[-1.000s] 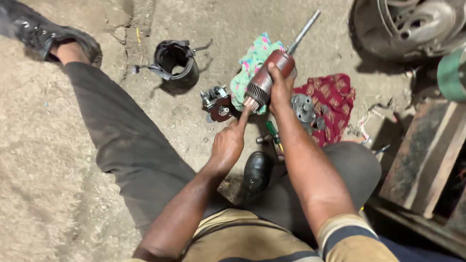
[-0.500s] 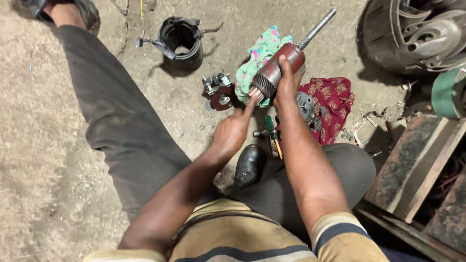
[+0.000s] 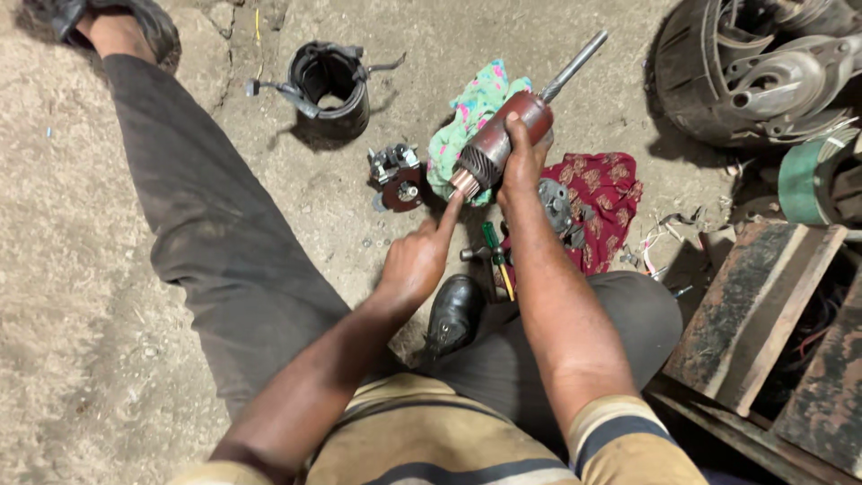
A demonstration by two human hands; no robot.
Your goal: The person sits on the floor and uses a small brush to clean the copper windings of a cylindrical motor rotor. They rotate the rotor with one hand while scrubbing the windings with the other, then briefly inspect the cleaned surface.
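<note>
A person's right hand (image 3: 523, 157) grips a reddish motor armature (image 3: 505, 136), fingers wrapped round its body, above a green floral cloth (image 3: 467, 112). The left hand (image 3: 415, 262) holds nothing; its outstretched index fingertip touches the armature's copper commutator end.

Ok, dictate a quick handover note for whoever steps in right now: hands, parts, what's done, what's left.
Right hand: grip closed around the motor armature, held up over the ground, shaft pointing away.
Left hand: index finger touching the armature's copper commutator end; holds nothing.
On the ground: black motor housing, brush plate, green cloth, red cloth with a metal end cover, green-handled screwdriver.
Done: motor is apart, armature out.
Left: nothing reassembled yet; all parts lie separate.
</note>
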